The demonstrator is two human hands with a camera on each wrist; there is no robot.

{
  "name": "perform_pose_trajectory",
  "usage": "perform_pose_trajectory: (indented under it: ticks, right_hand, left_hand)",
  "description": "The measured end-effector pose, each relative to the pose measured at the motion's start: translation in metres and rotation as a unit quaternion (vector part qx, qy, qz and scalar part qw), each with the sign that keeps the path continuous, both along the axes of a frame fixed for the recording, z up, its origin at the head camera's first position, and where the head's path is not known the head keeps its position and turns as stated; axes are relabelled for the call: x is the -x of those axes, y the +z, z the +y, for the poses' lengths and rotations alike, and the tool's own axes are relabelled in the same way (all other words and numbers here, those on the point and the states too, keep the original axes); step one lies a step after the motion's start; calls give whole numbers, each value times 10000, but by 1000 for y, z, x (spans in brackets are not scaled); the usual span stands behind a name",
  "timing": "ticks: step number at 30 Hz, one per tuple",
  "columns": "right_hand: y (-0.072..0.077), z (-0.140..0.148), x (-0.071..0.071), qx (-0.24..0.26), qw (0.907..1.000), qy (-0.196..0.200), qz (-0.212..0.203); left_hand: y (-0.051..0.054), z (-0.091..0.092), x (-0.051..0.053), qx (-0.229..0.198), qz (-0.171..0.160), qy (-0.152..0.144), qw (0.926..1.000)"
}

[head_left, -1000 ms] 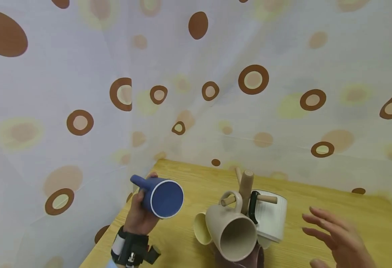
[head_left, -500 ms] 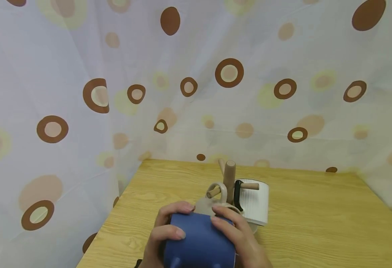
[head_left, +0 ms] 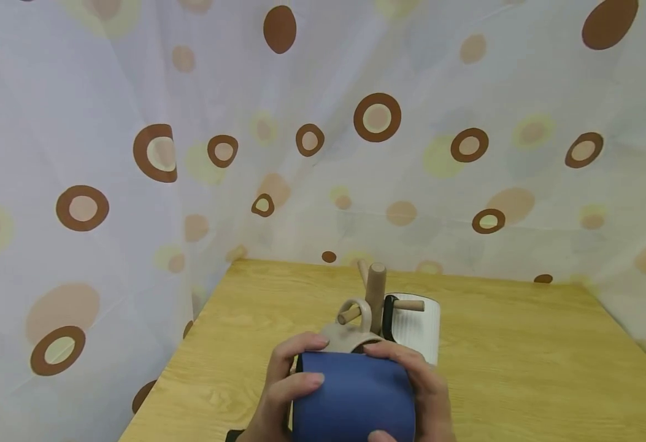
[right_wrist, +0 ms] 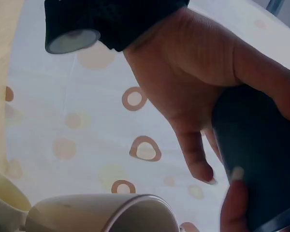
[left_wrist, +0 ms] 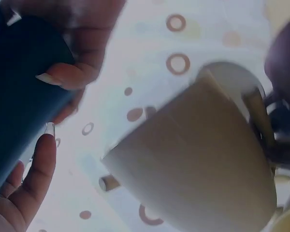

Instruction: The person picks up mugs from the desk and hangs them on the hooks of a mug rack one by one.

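Note:
A blue mug point(head_left: 353, 399) is held between both hands at the bottom middle of the head view. My left hand point(head_left: 278, 393) grips its left side with curled fingers. On the opposite side my right hand point(head_left: 432, 393) grips it, thumb low on the near face. Just beyond stands a wooden mug tree point(head_left: 376, 293). From one peg a beige mug point(head_left: 345, 336) hangs by its handle, partly hidden behind the blue mug. A ribbed white mug point(head_left: 419, 328) with a black handle hangs on the right peg. The blue mug's handle cannot be made out in the head view.
A pale yellow cup point(right_wrist: 7, 195) shows low in the right wrist view. Part of a dark mug point(left_wrist: 286, 63) appears at the left wrist view's right edge. The wood-grain table point(head_left: 521, 356) meets a dotted curtain point(head_left: 411, 166) at the back and left.
The blue mug went from the left hand alone at the left to both hands in front of the tree. The right hand came in from the right. Lately the mug shifted slightly right and turned.

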State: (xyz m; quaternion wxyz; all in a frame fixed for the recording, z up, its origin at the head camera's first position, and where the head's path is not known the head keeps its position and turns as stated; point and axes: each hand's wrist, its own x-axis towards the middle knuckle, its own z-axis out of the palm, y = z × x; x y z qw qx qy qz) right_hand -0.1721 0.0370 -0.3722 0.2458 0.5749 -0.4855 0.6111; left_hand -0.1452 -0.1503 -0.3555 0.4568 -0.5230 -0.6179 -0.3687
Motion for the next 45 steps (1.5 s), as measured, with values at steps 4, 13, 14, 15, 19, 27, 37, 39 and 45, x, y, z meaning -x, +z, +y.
perform_pose_trajectory:
  ticks: [4, 13, 14, 15, 19, 27, 37, 39, 45]
  right_hand:
    - [5, -1, 7, 316, 9963, 523, 612]
    - [6, -1, 3, 365, 9979, 168, 502]
    - [4, 0, 0, 399, 9984, 270, 278]
    - [2, 0, -2, 415, 9982, 425, 72]
    - [-8, 5, -3, 186, 9869, 1324, -898]
    - [-40, 13, 4, -683, 9815, 505, -1718]
    - [34, 26, -5, -1302, 9800, -1472, 303]
    - [55, 30, -5, -1734, 9710, -1610, 346]
    - [107, 22, 7, -2896, 9290, -2264, 437]
  left_hand:
    - [-2, -3, -9, 261, -196, 86, 9994]
    - [5, -4, -2, 665, 499, 292, 9961]
    - [6, -4, -2, 669, 557, 297, 9958]
    - [7, -3, -1, 655, 608, 280, 9956]
    - [15, 6, 3, 272, 803, 1, 9964]
    - [17, 27, -2, -728, -6, -840, 9938]
    - [41, 9, 13, 6, 380, -813, 9960]
    - [47, 7, 15, 159, 508, -275, 9982]
    - [73, 8, 32, 897, 1333, 1446, 9764]
